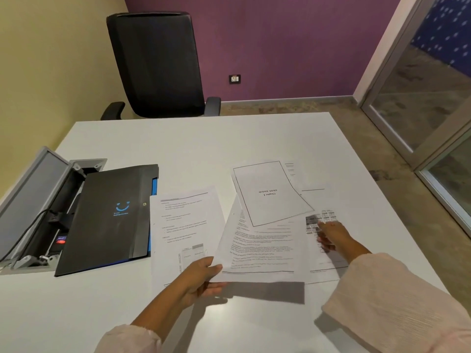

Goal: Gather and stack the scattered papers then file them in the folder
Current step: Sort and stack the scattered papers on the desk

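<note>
Several printed papers lie scattered on the white table (pixel 204 149). My left hand (pixel 201 278) grips the near-left corner of a text sheet (pixel 260 250), lifted off the table and casting a shadow. Another text sheet (pixel 183 225) lies flat to its left. A bordered title page (pixel 267 192) lies on top further back. My right hand (pixel 331 236) rests with fingers spread on a sheet with a dark table print (pixel 317 220) at the right. The black folder (pixel 109 215) with a blue smile logo lies shut at the left.
An open cable box (pixel 43 207) with plugs and cords is sunk in the table beside the folder. A black office chair (pixel 158 64) stands at the table's far side. The table's right edge runs close to the papers; a glass door (pixel 433 85) is beyond.
</note>
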Demonstrator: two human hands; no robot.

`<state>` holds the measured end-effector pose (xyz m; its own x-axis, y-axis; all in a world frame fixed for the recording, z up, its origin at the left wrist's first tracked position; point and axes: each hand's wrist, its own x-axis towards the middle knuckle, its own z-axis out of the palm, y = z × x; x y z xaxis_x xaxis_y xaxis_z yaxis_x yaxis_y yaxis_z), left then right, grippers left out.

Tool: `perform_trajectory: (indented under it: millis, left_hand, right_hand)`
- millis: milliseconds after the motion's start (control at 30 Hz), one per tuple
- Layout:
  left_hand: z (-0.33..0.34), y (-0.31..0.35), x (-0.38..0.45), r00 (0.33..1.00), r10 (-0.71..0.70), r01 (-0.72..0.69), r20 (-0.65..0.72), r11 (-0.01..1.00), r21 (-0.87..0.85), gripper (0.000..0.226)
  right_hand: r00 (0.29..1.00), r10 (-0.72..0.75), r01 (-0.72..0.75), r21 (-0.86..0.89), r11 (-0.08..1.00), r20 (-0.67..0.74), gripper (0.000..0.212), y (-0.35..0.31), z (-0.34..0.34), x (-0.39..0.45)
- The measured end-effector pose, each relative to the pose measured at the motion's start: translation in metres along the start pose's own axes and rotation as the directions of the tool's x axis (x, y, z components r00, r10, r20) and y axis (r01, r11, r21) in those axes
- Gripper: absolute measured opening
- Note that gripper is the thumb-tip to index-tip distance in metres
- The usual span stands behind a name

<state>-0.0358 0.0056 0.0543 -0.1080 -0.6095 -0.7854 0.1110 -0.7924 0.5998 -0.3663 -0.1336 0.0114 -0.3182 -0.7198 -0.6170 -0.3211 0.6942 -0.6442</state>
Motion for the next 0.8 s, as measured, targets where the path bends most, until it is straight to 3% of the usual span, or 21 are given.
perform_trajectory:
  millis: [200,433,533,667,800]
  left_hand:
    - [0.011,0.03,-0.024,0.99,0.078,-0.072,0.117,0.996,-0.055,0.02]
    - [0.03,0.058,-0.055,0.943,0.132,-0.075,0.306,0.979,-0.192,0.017]
    - [0.031,0.064,-0.065,0.907,0.173,-0.081,0.383,0.966,-0.245,0.029]
    - [0.028,0.068,-0.065,0.898,0.207,-0.107,0.389,0.959,-0.262,0.046]
    - [0.019,0.068,-0.051,0.933,0.205,-0.137,0.295,0.962,-0.236,0.03]
  right_hand:
    - [0.99,0.056,-0.076,0.158,0.984,0.129,0.037,-0.005,0.011,-0.003]
    - [0.981,-0.014,-0.038,0.258,0.965,0.195,0.028,0.0,0.004,-0.004]
    - [0.978,-0.053,-0.009,0.293,0.956,0.202,0.025,-0.001,0.002,-0.011]
    - [0.98,0.05,-0.105,0.292,0.951,0.192,0.027,-0.001,0.0,-0.007]
    - [0.936,0.049,-0.134,0.224,0.965,0.348,0.04,-0.007,0.011,-0.008]
